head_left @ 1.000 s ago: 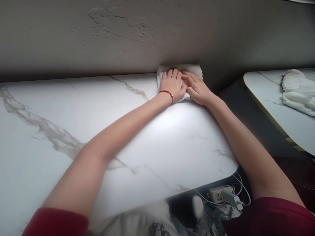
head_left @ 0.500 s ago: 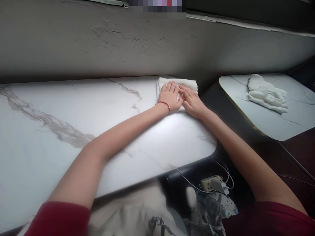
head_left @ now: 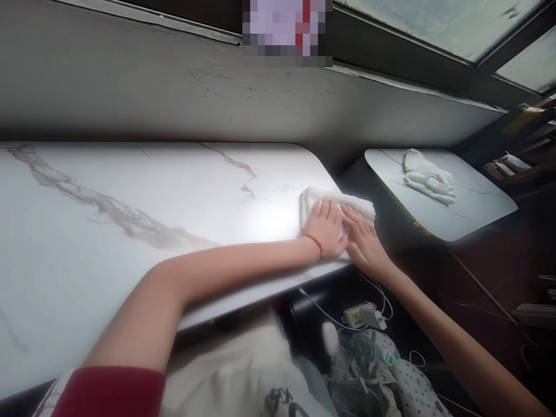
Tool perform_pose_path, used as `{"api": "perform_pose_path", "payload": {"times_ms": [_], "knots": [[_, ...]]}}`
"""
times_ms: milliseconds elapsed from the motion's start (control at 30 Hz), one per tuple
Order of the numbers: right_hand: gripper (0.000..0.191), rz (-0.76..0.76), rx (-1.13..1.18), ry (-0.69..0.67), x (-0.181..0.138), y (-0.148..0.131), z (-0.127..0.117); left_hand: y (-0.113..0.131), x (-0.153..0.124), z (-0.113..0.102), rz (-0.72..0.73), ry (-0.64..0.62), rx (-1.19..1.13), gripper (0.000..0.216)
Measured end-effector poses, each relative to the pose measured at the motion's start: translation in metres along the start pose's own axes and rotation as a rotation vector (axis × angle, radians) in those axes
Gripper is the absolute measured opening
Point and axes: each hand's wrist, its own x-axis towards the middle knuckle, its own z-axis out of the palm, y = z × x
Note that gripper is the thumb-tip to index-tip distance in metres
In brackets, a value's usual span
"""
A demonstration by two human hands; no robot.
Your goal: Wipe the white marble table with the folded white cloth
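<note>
A folded white towel (head_left: 360,204) lies on the right end of a white marble-patterned table (head_left: 108,174). Flat on top of it rests my left hand (head_left: 325,229), fingers stretched out, with a red bracelet at the wrist. Beside it my right hand (head_left: 365,240) presses on the towel too, its fingers extended and its thumb touching or nearly touching the left hand. The part of the towel beneath both palms is hidden.
A second marble-patterned table (head_left: 473,223) stands to the right across a gap, with a crumpled white cloth (head_left: 430,176) on it. Below the near edge are a power strip (head_left: 358,315) with a charger and cable, and a dotted fabric bag (head_left: 417,385). A grey wall (head_left: 152,87) runs behind.
Both hands and the towel have moved from the table's far right corner toward its near right edge. The camera view has shifted, showing more window and the second table farther off.
</note>
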Motion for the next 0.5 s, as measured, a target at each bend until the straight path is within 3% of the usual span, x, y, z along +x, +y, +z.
{"api": "perform_pose_path", "payload": {"times_ms": [233, 500], "knots": [[0.065, -0.118, 0.029, -0.02, 0.03, -0.035, 0.013, -0.033, -0.042, -0.009, -0.046, 0.033, 0.043, 0.073], [0.062, -0.204, 0.063, -0.039, 0.116, -0.036, 0.045, -0.101, -0.038, -0.016, -0.192, 0.073, 0.014, 0.071]]}}
